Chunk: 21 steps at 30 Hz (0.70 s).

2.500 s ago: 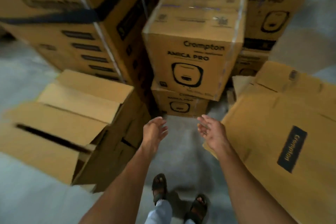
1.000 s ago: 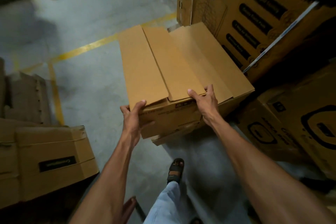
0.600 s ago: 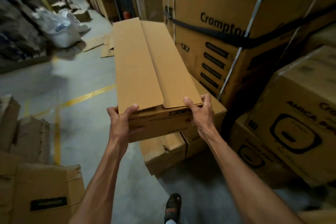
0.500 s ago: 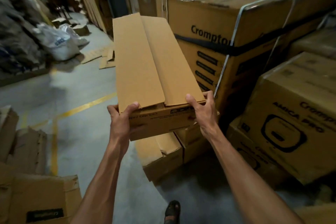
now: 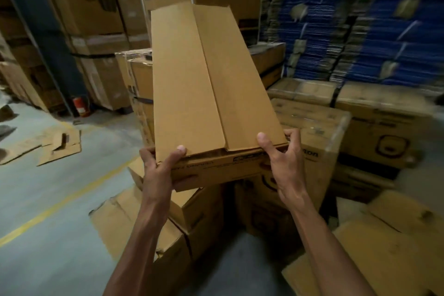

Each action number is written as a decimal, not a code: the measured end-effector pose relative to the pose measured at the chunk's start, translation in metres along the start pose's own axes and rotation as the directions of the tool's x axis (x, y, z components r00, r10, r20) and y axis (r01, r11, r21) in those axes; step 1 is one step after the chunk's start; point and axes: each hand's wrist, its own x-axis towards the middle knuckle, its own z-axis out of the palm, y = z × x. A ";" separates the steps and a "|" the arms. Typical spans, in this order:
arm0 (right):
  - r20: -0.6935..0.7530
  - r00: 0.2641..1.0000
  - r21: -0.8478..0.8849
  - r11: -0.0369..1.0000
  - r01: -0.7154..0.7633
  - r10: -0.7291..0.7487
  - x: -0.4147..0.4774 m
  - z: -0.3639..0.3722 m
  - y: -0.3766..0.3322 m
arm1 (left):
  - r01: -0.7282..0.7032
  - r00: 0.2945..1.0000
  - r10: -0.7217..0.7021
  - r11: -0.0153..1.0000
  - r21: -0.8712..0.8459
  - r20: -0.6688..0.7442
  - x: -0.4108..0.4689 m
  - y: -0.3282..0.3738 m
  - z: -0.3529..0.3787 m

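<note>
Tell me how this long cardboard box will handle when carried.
Probably light for its size: the cardboard box is held only at its near end. Likely stiff: it juts out without sagging. Its seemingly untaped flaps might lift; the left hand and right hand pin them by thumb.

a warehouse: stacked cartons (image 5: 96, 7), strapped boxes (image 5: 374, 132), concrete floor (image 5: 48, 187)

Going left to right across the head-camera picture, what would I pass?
Red fire extinguisher → left hand → held carton → right hand → printed carton at the far right.
</note>
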 end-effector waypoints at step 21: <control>-0.513 0.856 -0.142 0.979 -0.150 0.056 0.078 -0.106 0.042 | 0.186 0.812 -0.179 0.982 0.045 0.555 0.108 -0.061 0.189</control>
